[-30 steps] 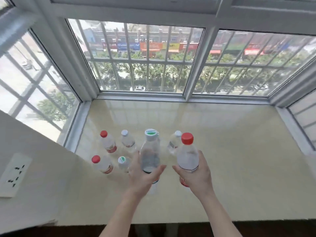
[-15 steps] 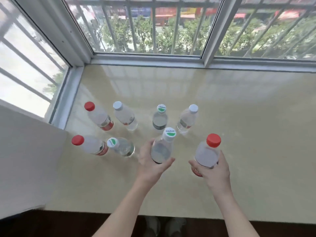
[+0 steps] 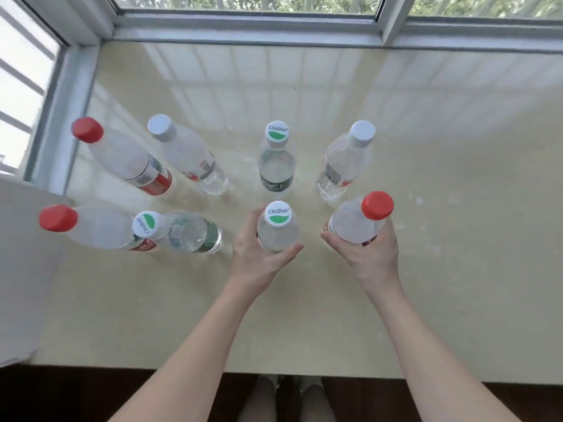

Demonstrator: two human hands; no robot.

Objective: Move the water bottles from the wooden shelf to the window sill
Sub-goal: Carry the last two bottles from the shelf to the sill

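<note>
Water bottles, six of them, stand clustered on the left part of the glossy cream window sill, close to the metal window frame. My left hand wraps a clear green-and-white-capped bottle; my right hand grips a red-capped one (both upright on the sill). The smooth surface to the right is open.

Single head cam, wide-angle, looking steeply down at window sill from close above. Window frame along frame top, person's feet at bottom centre. No 2nd view, so no overlap.
</note>
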